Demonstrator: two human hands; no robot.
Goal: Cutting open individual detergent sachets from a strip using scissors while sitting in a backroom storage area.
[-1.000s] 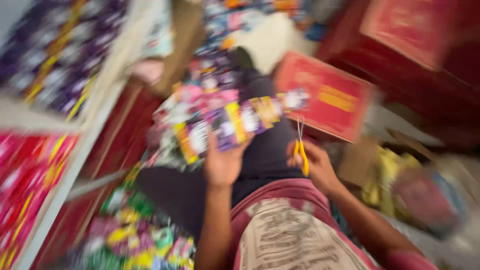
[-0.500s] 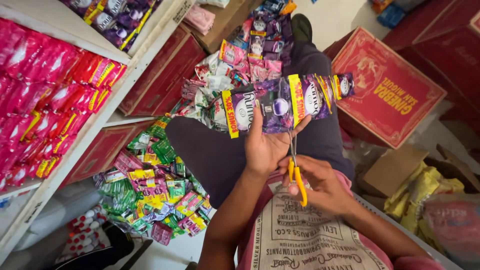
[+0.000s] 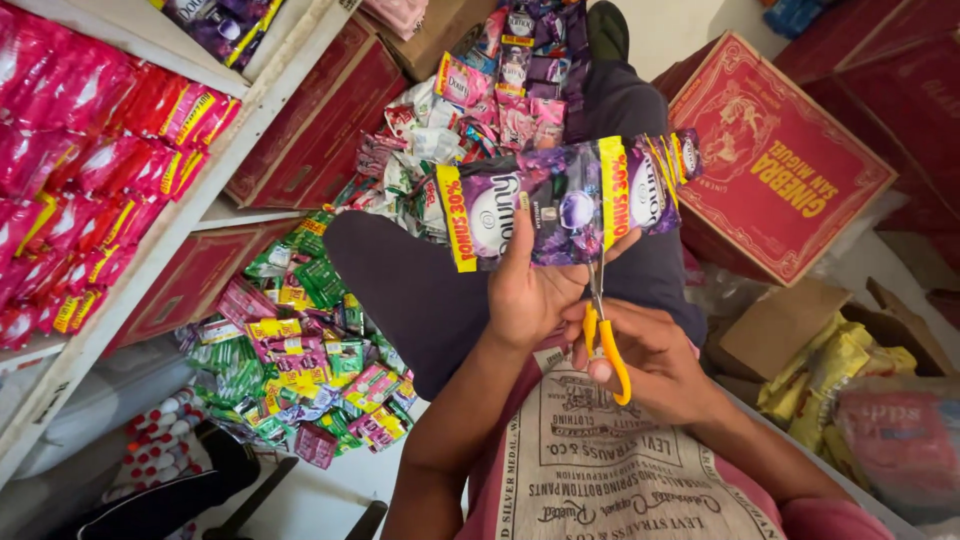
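The left hand [image 3: 530, 295] is gripping a purple sachet strip [image 3: 560, 205] lying crosswise, while the right hand [image 3: 650, 365] is holding orange scissors [image 3: 605, 330], blades pointing up into its lower edge

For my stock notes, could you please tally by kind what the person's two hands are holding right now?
Strip of purple plastic sachets, in the left hand: 1
Yellow-handled metal scissors, in the right hand: 1
Total: 2
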